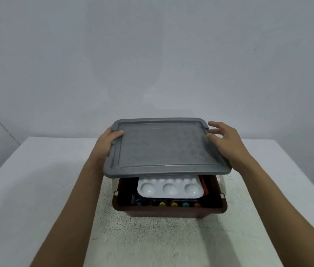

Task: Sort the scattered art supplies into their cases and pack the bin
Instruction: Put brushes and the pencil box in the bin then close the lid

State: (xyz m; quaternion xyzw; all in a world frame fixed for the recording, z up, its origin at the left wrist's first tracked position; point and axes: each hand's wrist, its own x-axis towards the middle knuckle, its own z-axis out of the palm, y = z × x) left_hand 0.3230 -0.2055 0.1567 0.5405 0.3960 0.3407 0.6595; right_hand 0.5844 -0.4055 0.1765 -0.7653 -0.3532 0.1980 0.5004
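Holding a grey lid [163, 147] tilted over the brown bin [171, 210], a person is gripping its left edge with the left hand [108, 140], thumb on top, while the right hand [223, 139] is resting against the right edge with fingers spread and loose. The bin is sitting on a speckled mat [152, 237] on a white table [36, 180], its near side uncovered, showing a white palette [170, 187] lying above a row of coloured paint caps [173, 204].
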